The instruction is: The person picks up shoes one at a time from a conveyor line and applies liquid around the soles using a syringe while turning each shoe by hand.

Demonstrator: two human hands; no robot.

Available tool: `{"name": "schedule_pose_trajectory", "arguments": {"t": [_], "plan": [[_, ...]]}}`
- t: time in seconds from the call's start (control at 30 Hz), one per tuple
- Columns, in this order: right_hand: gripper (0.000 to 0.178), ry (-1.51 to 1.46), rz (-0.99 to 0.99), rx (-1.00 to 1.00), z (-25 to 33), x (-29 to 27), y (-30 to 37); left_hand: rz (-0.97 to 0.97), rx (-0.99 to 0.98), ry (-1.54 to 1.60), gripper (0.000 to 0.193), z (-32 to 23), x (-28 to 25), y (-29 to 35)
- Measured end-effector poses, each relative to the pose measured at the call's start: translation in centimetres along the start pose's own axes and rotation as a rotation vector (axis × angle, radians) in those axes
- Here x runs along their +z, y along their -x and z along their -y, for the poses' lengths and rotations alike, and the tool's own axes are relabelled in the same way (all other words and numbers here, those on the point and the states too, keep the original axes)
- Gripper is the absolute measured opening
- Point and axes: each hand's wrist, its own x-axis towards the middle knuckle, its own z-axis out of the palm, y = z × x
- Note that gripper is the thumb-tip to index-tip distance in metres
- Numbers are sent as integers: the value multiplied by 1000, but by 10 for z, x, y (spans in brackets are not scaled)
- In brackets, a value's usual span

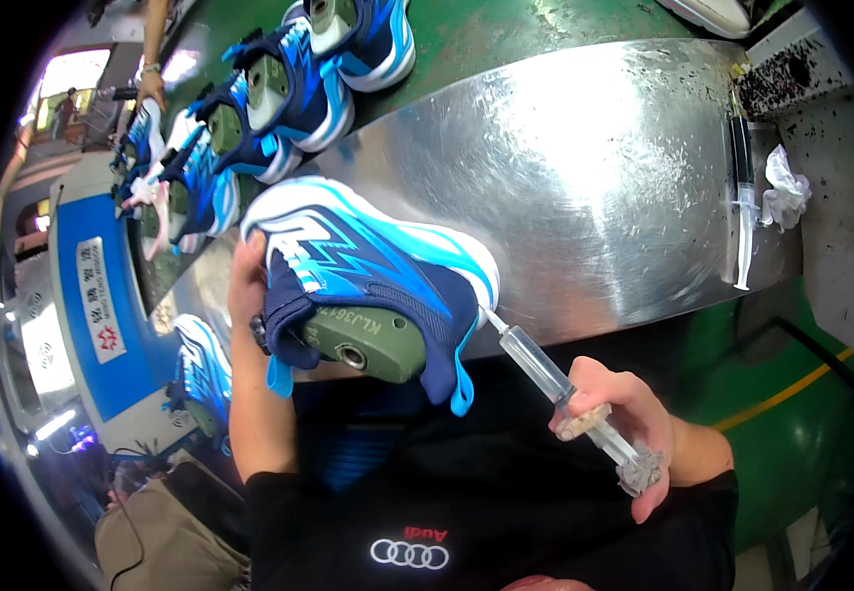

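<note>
My left hand [248,281] grips a blue and navy sneaker [378,251] by its toe side, fingers mostly hidden behind it. The shoe is tilted on its side, its white and light-blue sole facing up and away. A green shoe last [373,340] fills its opening. My right hand [624,399] is closed around a clear syringe [537,364], which slants up to the left. Its thin tip meets the heel, near the seam between sole and upper. Beige wrapping covers the finger flange, and crumpled grey material covers the plunger end.
A shiny metal plate [545,128] lies beyond the shoe. At its right end are a syringe with black contents [742,187] and a crumpled white tissue [786,187]. Several similar sneakers [269,94] line the far left, where another person's hand [152,91] reaches in.
</note>
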Motion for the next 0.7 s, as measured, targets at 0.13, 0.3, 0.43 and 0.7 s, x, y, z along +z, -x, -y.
{"name": "schedule_pose_trajectory", "arguments": {"t": [0.13, 0.3, 0.43, 0.7], "plan": [[100, 31, 38, -20, -1, -4, -13, -30, 4, -201, 48, 3, -27, 25], [97, 165, 49, -57, -10, -5, -15, -179, -114, 19, 35, 11, -31, 74], [93, 313, 40, -68, -13, 1, -18, -291, -264, 20, 29, 12, -21, 105], [91, 442, 36, -58, -6, 17, -24, 40, -351, 397, 75, 45, 14, 161]]}}
